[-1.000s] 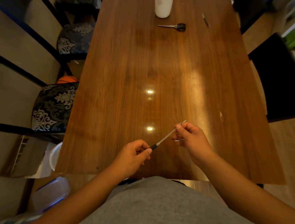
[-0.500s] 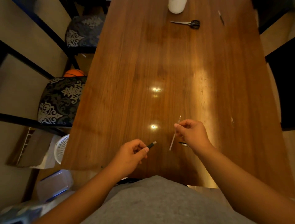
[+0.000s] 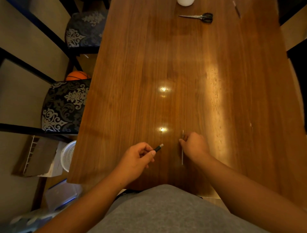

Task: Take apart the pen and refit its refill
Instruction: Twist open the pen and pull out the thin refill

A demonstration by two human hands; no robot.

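My left hand (image 3: 136, 159) holds the dark pen barrel (image 3: 158, 147); its open end sticks out past my thumb toward the right. My right hand (image 3: 193, 145) pinches the thin pale refill (image 3: 182, 155) near its upper part. The refill runs nearly straight toward me, low over the wooden table (image 3: 182, 74), and I cannot tell if it touches the wood. Barrel and refill are apart, with a gap of bare table between them. Anything else inside my right palm is hidden.
Black-handled scissors (image 3: 199, 16) lie at the far end, beside a white container (image 3: 185, 2) and a thin dark pen-like stick (image 3: 236, 9). Patterned chairs (image 3: 66, 106) and an orange basketball (image 3: 78, 75) stand left of the table. A white basket (image 3: 68, 155) sits on the floor.
The refill came fully out of the barrel. My right hand carried it right and down, turning it from slanted to nearly straight toward me. My left hand stayed about where it was.
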